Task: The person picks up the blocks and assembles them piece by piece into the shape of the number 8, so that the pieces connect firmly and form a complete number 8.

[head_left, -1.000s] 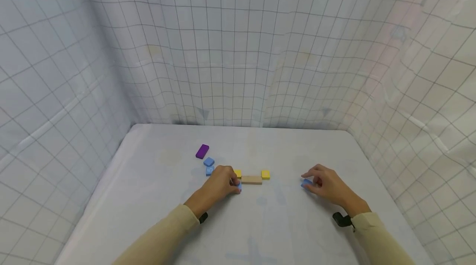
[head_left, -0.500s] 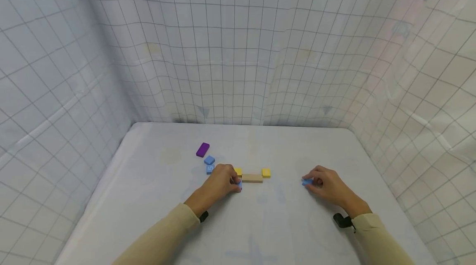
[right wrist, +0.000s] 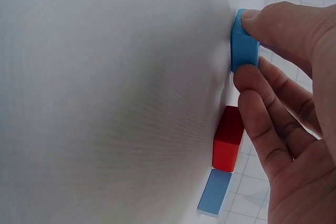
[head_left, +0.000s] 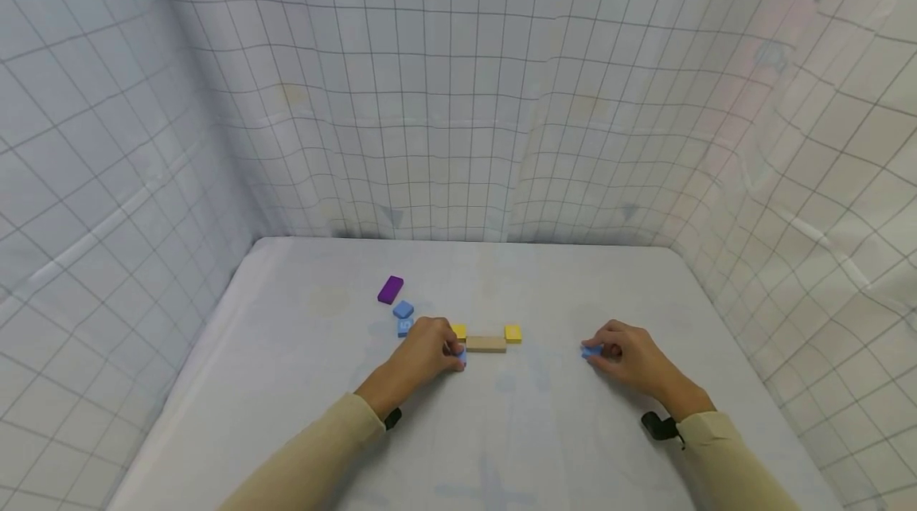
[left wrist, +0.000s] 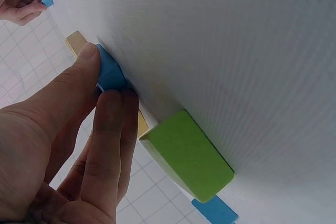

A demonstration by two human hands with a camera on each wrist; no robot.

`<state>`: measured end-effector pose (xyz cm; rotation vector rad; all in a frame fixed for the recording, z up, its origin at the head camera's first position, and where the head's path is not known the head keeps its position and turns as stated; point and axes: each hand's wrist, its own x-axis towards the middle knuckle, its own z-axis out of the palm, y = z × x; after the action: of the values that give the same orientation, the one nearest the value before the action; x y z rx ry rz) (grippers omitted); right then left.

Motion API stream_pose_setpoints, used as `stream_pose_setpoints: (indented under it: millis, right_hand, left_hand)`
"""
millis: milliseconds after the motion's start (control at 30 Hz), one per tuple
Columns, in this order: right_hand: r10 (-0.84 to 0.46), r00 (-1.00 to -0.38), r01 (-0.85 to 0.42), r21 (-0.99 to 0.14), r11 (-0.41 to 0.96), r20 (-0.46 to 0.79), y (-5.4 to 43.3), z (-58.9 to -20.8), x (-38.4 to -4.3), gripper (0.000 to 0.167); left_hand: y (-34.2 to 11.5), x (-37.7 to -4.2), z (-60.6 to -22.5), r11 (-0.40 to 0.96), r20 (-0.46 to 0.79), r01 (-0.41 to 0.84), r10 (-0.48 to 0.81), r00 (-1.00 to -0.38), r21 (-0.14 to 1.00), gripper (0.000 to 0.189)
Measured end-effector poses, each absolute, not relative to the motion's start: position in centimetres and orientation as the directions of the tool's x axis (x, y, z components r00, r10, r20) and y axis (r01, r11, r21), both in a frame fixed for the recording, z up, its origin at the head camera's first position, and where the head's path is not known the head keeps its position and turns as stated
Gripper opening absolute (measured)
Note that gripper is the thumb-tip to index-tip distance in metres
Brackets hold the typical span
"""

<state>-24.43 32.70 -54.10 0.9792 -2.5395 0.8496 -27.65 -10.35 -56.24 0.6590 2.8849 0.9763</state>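
Note:
My left hand (head_left: 424,352) pinches a small blue block (left wrist: 110,70) between thumb and fingertips, low at the white table. Directly right of that block lies a tan wooden block (head_left: 485,345), with a yellow block (head_left: 459,331) just behind, partly covered by the hand. Farther right, my right hand (head_left: 630,356) pinches another blue block (right wrist: 245,43) by its two opposite sides, thumb on one and fingertips on the other. Beside the left fingers in the left wrist view is a green block (left wrist: 188,156); near the right fingers in the right wrist view is a red block (right wrist: 229,139).
A second yellow block (head_left: 513,333) lies by the tan block's right end. Left of it all are a blue tile marked 5 (head_left: 405,326), a blue block (head_left: 403,310) and a purple block (head_left: 390,290). Gridded white curtains (head_left: 458,97) enclose the table (head_left: 301,415).
The fingertips of my right hand have come together on the blue block, which has turned slightly. My left hand stays in place with its block.

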Motion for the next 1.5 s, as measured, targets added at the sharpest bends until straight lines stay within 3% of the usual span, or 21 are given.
stream_pose_setpoints:
  millis: [200,467,633,867,967,1300,1500]
  right_hand:
    - [-0.512,-0.732,-0.679,-0.421,0.601,0.45,32.5,-54.2,-24.4,0.027]
    - [-0.517,-0.717,-0.693,-0.405,0.596,0.467,31.9,-54.1,-24.4,0.028]
    - [-0.53,-0.724,-0.689,-0.425,0.588,0.441,31.5,-54.0,-24.3,0.027]
    - [-0.516,-0.778,-0.629,-0.461,0.627,0.359,30.7,-53.9,-24.3,0.026]
    - [-0.514,-0.791,-0.612,-0.466,0.639,0.333,30.2,-53.9,-24.4,0.026]
    - [-0.535,-0.794,-0.603,-0.492,0.628,0.289,28.7,-53.9,-24.6,0.027]
    - [-0.532,-0.814,-0.569,-0.506,0.649,0.234,27.7,-53.6,-24.7,0.027]
  left_hand:
    - [-10.3,-26.6,-54.2,0.688,0.124,0.403,0.418,-0.9,0.604,0.02]
    - [-10.5,-27.9,-56.8,0.707,0.106,0.374,0.394,-0.913,0.6,0.022]
    - [-10.5,-27.6,-56.1,0.701,0.113,0.393,0.411,-0.905,0.595,0.02]
    - [-9.8,-25.1,-51.5,0.715,0.079,0.352,0.386,-0.919,0.604,0.019]
    - [-9.7,-25.0,-51.2,0.72,0.06,0.328,0.372,-0.926,0.611,0.018]
    - [-10.5,-27.8,-56.7,0.712,0.118,0.384,0.394,-0.911,0.588,0.023]
    - [-10.3,-27.3,-55.4,0.702,0.111,0.376,0.392,-0.913,0.605,0.021]
